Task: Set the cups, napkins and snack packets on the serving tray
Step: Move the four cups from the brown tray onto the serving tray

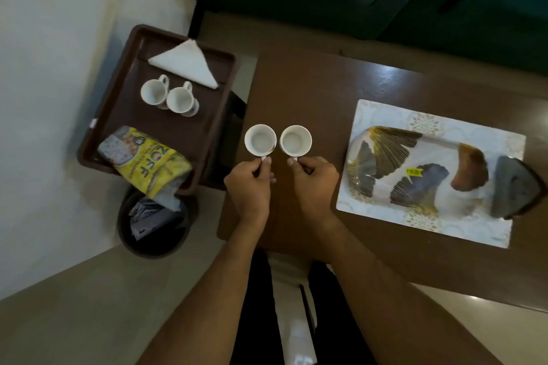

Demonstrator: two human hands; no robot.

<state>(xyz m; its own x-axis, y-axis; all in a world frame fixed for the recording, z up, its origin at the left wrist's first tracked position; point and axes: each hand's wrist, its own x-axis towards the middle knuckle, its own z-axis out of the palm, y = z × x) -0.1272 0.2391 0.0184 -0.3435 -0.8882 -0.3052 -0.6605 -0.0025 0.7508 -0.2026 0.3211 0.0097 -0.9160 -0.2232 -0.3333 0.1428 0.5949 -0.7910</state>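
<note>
**Two cups in hand, tray waiting at nine o'clock**

Risks first. Both cups held only by their small handles, so a slip or a knock between them looks likeliest while swinging across to the tray (89, 154). Cups almost rim to rim already; a small inward drift could clink or chip them. Free space on the tray tight: two cups on the tray (169, 95) already near its middle, a folded napkin (185, 64) at twelve o'clock, and a yellow snack packet (146, 158) at six o'clock spilling over the near rim. Packet could slide off into the bin (154, 225) below if the tray gets jolted on set-down.

Now the hands. Left hand (247, 187) curled tight, thumb and fingers pinching the handle of the left cup (260, 140). Right hand (314, 182) likewise clamped on the handle of the right cup (295, 141). Both cups upright, empty by the look of it, at twelve o'clock of the knuckles over the brown worktop (311, 92). Whether resting on it or lifted clear, cannot tell. A patterned platter (430, 169) at three o'clock, well apart.
</note>
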